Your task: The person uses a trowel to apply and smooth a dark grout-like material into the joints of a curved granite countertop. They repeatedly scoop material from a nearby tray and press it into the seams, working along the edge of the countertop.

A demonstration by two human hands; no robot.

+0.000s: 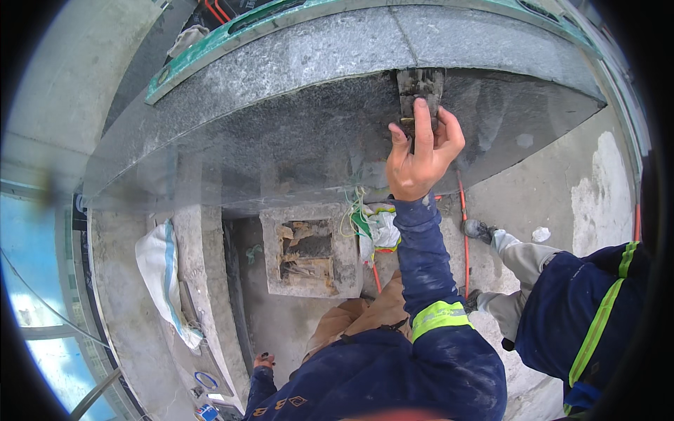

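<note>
We hold dark flat piece (411, 85) in right hand (420, 158), thumb and fingers partly closed around lower end, index fingertip on its face. Piece sits against dark side of stone slab (316, 133). Our left hand (265, 361) hangs low near concrete ledge (203, 281); grip too small to judge.

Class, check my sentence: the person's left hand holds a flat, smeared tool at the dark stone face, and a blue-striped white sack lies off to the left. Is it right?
Wrong hand: the head view shows the right hand holding the flat, smeared tool at the dark stone face. The blue-striped white sack does lie off to the left.
</note>
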